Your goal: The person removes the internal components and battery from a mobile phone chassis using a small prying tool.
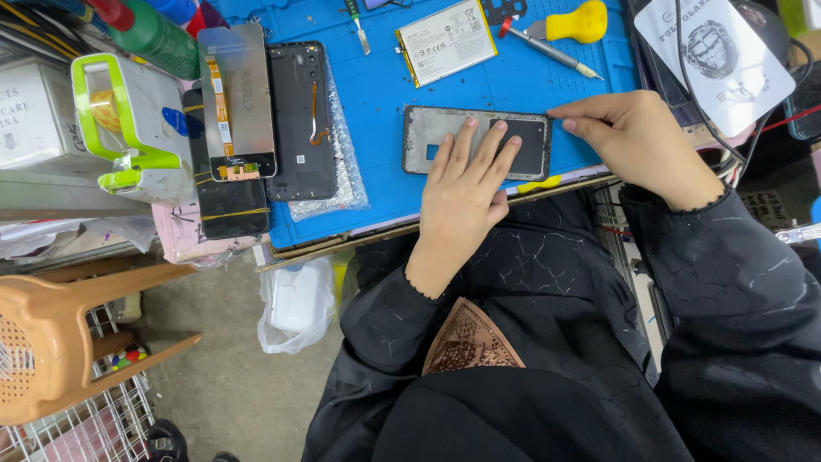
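A grey phone back frame lies flat on the blue work mat. My left hand rests on it, fingers spread and pressing down on its middle. My right hand pinches the frame's far right corner with thumb and forefinger. Both arms are in black sleeves.
On the mat lie a white phone battery, a yellow-handled tool, a screwdriver, a dark phone housing and a screen panel. A white and green tape dispenser stands left. An orange plastic stool is below.
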